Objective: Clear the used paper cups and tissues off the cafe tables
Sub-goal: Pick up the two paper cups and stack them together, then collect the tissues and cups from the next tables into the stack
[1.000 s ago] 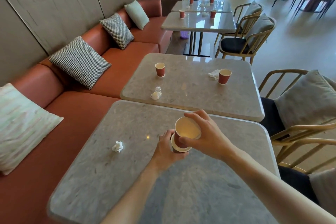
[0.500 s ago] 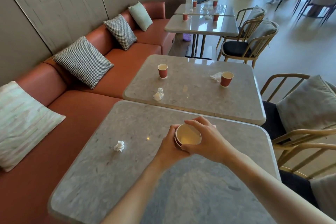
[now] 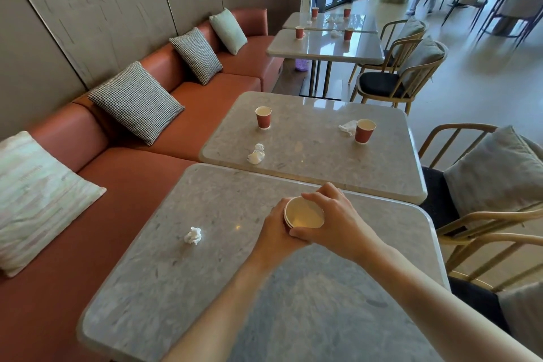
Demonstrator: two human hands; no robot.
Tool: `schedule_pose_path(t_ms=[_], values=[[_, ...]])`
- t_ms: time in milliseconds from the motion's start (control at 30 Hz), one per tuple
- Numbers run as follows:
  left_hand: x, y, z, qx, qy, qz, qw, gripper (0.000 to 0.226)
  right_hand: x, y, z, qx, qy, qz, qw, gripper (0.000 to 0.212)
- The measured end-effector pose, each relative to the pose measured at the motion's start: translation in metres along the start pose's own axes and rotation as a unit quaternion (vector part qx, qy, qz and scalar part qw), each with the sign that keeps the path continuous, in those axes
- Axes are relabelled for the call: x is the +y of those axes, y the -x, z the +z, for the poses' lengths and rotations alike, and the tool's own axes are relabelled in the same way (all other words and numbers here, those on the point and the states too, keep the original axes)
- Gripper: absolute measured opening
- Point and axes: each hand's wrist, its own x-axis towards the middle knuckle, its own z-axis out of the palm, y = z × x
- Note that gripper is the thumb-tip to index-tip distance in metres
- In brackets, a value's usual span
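Nested now, the stacked paper cups sit gripped between left hand and right hand, near the table's far edge.

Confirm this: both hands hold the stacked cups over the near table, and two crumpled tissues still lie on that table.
Wrong on the count. The head view shows one crumpled tissue on the near table. Both the left hand and right hand do hold the stacked cups.
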Motion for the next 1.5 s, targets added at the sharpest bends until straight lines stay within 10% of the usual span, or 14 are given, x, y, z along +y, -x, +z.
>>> schedule_pose_path(t_ms=[833, 1500], values=[[0.025, 0.085, 0.037, 0.049, -0.157, -0.015, 0.986, 0.073, 0.002, 0.067, 0.012, 0.025, -0.079, 0.068, 0.994, 0.064], [-0.002, 0.121, -0.030, 0.136, -0.050, -0.084, 0.986, 0.064, -0.039, 0.059, 0.058, -0.055, -0.149, -0.021, 0.987, 0.037]])
